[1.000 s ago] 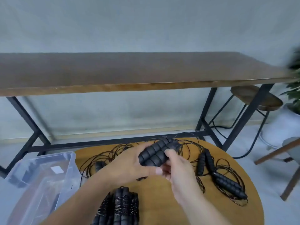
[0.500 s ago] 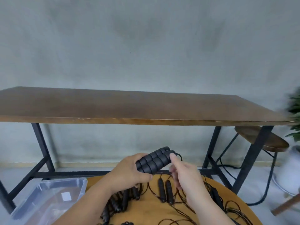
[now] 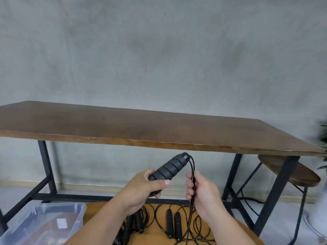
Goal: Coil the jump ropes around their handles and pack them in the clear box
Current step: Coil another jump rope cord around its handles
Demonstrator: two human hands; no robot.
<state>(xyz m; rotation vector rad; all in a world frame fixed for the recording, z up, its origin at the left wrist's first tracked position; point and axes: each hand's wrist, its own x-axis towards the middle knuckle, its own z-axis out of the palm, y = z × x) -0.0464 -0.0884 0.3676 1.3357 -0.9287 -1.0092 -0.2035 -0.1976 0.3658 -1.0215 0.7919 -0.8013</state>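
Note:
My left hand point(image 3: 141, 189) grips the lower end of black ribbed jump rope handles point(image 3: 170, 167), held up and tilted to the right. Thin black rope point(image 3: 192, 165) leaves the handles' top end and runs down through my right hand point(image 3: 201, 191), whose fingers curl round it. Below, on the round wooden table point(image 3: 152, 237), lie more black handles point(image 3: 174, 222) amid loose loops of rope. The clear box point(image 3: 44, 221) stands at the lower left beside the table.
A long dark wooden bench table point(image 3: 141, 128) on black metal legs crosses the view in front of a grey wall. A round wooden stool point(image 3: 290, 169) stands at the right, with a plant at the right edge.
The view has tilted upward. My right hand left the handles' end and now holds the rope lower down, pulling it out away from the handles. My left hand keeps its grip.

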